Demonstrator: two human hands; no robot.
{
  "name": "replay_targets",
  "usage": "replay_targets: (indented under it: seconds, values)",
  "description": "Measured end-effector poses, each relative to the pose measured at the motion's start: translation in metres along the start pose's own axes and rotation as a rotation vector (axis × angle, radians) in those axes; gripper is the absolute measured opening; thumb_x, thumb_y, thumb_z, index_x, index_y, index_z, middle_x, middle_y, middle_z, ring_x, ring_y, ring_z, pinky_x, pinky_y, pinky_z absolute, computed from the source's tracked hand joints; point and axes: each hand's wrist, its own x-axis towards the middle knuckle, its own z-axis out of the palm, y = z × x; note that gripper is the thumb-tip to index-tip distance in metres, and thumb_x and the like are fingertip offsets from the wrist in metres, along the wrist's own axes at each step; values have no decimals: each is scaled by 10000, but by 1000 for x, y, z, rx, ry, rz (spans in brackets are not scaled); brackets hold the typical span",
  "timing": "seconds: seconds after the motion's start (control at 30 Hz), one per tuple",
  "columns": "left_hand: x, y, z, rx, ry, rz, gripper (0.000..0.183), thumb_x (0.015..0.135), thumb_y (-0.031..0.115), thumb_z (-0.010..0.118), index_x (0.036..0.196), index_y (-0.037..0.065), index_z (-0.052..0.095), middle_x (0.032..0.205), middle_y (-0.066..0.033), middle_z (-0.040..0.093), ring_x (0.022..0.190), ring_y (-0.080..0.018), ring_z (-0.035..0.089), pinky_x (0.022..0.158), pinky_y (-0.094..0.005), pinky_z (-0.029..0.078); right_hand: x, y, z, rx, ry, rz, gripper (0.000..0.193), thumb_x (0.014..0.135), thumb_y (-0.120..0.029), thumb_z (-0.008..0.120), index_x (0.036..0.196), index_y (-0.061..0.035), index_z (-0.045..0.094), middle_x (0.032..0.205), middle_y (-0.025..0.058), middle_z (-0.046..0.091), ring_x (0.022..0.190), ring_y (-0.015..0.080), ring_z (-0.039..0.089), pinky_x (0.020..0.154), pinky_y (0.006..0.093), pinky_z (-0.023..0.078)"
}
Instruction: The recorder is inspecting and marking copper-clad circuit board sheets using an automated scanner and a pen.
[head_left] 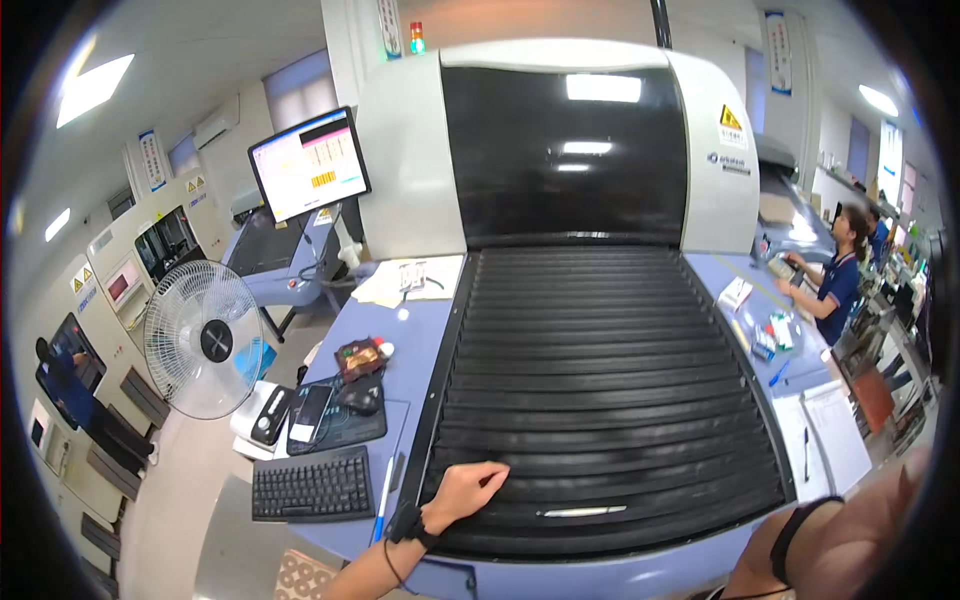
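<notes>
My left hand (468, 492) rests on the near left part of a black ribbed bellows cover (600, 400), its fingers curled in and nothing visible in them. A black wrist strap (408, 524) with a thin cord circles that wrist. To the right of this hand, a slim white pen-like tool (582, 511) lies across the ribs. My right hand (875, 515) is raised close to the camera at the lower right, blurred, with its fingers not distinguishable. A black band (788, 548) is around the right arm.
A large white machine (405, 150) with a dark window stands behind the cover. On the left ledge are a keyboard (312, 484), mouse (360, 396) and phone (311, 413); a fan (215, 340) stands beyond. Paper and a pen (806, 455) lie right. A co-worker (840, 275) stands far right.
</notes>
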Motion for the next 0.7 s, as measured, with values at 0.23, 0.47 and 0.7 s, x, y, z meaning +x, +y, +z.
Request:
replay_targets:
  seconds: [0.23, 0.47, 0.7]
  values:
    - [2, -4, 1, -20, -74, -52, 153, 891, 149, 700, 989, 41, 744, 838, -121, 737, 711, -197, 721, 647, -282, 559, -6, 2, -7, 29, 8, 8, 398, 891, -99, 634, 1262, 29, 568, 1112, 180, 683, 961, 302, 682, 847, 371, 562]
    - [1, -6, 1, 26, -6, 41, 149, 884, 127, 697, 976, 16, 734, 858, -127, 735, 675, -191, 699, 623, -277, 541, -2, -7, -6, 136, 32, 31, 421, 886, -106, 643, 1277, 26, 560, 1124, 180, 681, 966, 306, 681, 845, 371, 563]
    - [2, -3, -4, 13, -12, -7, 147, 888, 163, 690, 964, 47, 738, 865, -114, 736, 719, -237, 714, 648, -301, 556, -70, -49, 90, 611, 96, 247, 278, 825, 40, 571, 1096, 27, 632, 1039, 179, 704, 870, 340, 716, 721, 421, 602]
